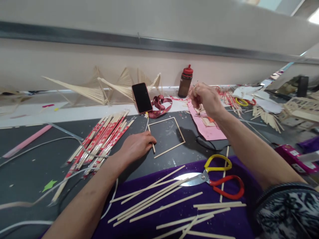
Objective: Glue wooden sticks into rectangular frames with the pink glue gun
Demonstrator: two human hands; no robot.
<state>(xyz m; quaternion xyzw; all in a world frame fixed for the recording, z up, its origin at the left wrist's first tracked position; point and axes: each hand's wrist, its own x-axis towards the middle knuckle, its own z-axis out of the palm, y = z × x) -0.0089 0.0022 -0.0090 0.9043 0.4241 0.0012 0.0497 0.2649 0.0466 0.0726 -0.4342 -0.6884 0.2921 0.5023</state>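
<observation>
My left hand (138, 144) rests on the dark tabletop, its fingers closed on the left-side stick of a square frame (179, 129) made of thin wooden sticks. A small gap shows at the frame's near left corner. Raised above a pink sheet (215, 133) is my right hand (204, 96), fingers curled in a pinch; what they hold, if anything, cannot be made out. Under it, an orange item (211, 119) and a small pointed tip lie on the sheet. Scissors (203, 177) with yellow and red handles lie open among loose wooden sticks (165, 207) on purple cloth (139, 186).
Red-wrapped stick packets (102, 139) lie at left, crossed by a white cable (57, 141). Behind are a phone (142, 98), a maroon lanyard (160, 106), a bottle (185, 81) and fan-shaped stick models (82, 89). A pink box (295, 159) stands at right.
</observation>
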